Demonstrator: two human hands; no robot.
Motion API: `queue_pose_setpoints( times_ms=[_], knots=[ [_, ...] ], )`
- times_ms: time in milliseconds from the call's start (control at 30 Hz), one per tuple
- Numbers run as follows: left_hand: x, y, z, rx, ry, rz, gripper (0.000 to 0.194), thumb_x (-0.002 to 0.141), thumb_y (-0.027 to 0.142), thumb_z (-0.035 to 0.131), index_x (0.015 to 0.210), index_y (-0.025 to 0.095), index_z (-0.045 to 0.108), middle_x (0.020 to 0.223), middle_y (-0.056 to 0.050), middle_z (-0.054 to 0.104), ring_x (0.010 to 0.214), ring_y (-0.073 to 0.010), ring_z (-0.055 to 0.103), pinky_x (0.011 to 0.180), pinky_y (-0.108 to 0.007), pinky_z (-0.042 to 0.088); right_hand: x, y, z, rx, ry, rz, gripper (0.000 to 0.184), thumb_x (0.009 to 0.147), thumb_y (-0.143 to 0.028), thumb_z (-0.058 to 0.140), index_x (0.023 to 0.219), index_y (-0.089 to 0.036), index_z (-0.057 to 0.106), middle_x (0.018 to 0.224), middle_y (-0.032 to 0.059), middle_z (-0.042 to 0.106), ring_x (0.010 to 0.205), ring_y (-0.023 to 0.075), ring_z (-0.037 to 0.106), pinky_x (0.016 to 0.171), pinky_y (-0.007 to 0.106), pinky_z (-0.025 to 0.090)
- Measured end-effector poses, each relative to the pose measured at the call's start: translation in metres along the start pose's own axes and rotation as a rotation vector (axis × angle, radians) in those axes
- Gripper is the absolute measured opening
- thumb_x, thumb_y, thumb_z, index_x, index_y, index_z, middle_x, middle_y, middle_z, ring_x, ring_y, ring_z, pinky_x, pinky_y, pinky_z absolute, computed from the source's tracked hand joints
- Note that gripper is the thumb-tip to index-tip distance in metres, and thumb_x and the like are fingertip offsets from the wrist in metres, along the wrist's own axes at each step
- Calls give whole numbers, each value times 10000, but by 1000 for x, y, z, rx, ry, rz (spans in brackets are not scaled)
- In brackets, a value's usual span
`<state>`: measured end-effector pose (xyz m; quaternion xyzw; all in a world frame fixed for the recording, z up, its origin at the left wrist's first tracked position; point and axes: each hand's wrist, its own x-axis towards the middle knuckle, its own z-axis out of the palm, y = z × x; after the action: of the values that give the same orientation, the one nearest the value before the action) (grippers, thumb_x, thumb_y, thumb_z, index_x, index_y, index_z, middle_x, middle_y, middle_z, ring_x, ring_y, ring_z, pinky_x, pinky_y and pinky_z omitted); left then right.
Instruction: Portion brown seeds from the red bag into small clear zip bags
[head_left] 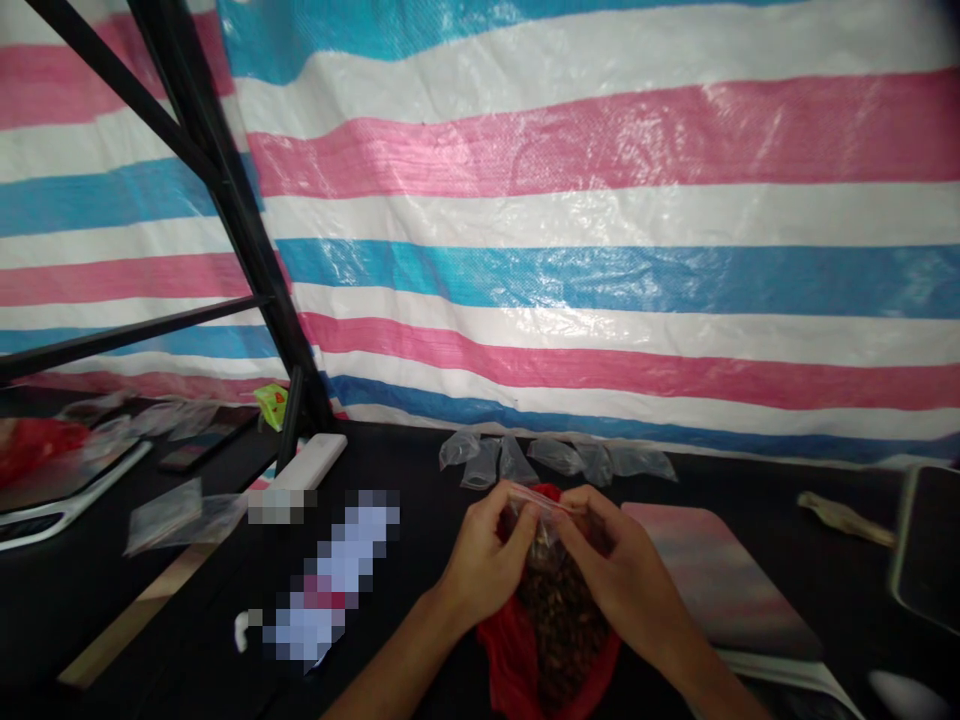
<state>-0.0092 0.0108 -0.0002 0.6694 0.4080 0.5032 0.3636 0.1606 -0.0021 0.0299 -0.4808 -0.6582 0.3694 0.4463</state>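
Observation:
Both my hands meet low in the middle of the view, over a red bag [517,650] full of dark brown dried bits [562,620]. My left hand [484,560] and my right hand [611,565] pinch the top edge of a small clear zip pouch [541,520] between them, fingers closed on it. The pouch hangs just above the brown heap and seems to hold some of it.
A row of several small clear pouches [551,458] lies behind the hands by the striped tarp [585,230]. A pink-grey pad [712,580] lies at right, a white bar [311,462] and more pouches [176,510] at left. A black metal frame [240,230] rises at left.

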Motion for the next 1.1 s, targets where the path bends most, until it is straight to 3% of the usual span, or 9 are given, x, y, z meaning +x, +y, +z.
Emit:
queue_pose_setpoints(
  times_ms=[100,267,367,533,800,933,1100],
  knots=[
    [1,2,-2,-21,11,16,249,1030,384,548,970,174,666,882,-22,707,809,-147,637,752,-237,480,0,4,0,-47,66,-42,262,952,-468,595,869,-223,636,707,-29,558,649,152,529,587,253,437],
    [0,4,-3,-47,-21,17,248,1032,381,548,1019,178,689,935,-37,741,832,-154,667,771,-244,497,-3,6,1,-24,34,-62,253,980,-471,574,953,-231,648,816,1,665,747,180,624,668,265,495],
    [-1,6,-1,-71,-20,7,256,1030,379,552,1041,173,704,998,-57,758,874,-166,680,813,-258,505,-5,8,1,-116,46,-96,243,1005,-449,545,948,-233,639,803,0,660,731,173,607,668,264,485],
    [1,10,2,-201,37,-28,288,1015,403,576,941,152,695,904,-60,744,833,-172,665,781,-261,508,-5,11,0,-259,64,-169,215,1015,-422,551,988,-236,656,832,5,653,731,164,596,686,270,480],
    [3,11,1,-236,23,18,236,998,372,614,996,159,715,1046,-88,743,993,-212,686,924,-311,521,-5,9,0,-169,56,-152,172,1002,-375,553,954,-236,642,861,13,676,757,171,645,690,266,512],
    [2,11,1,-261,27,57,215,973,354,657,922,157,725,1027,-99,743,1000,-219,689,926,-318,517,-6,6,2,-174,74,-162,154,994,-369,569,957,-238,640,883,18,681,798,177,651,732,274,515],
    [1,14,4,-296,4,40,223,945,348,698,838,153,703,926,-88,732,904,-194,674,863,-296,517,-4,5,1,-205,57,-162,155,995,-327,546,900,-236,628,812,-1,642,723,161,614,668,267,479]
  ],
)
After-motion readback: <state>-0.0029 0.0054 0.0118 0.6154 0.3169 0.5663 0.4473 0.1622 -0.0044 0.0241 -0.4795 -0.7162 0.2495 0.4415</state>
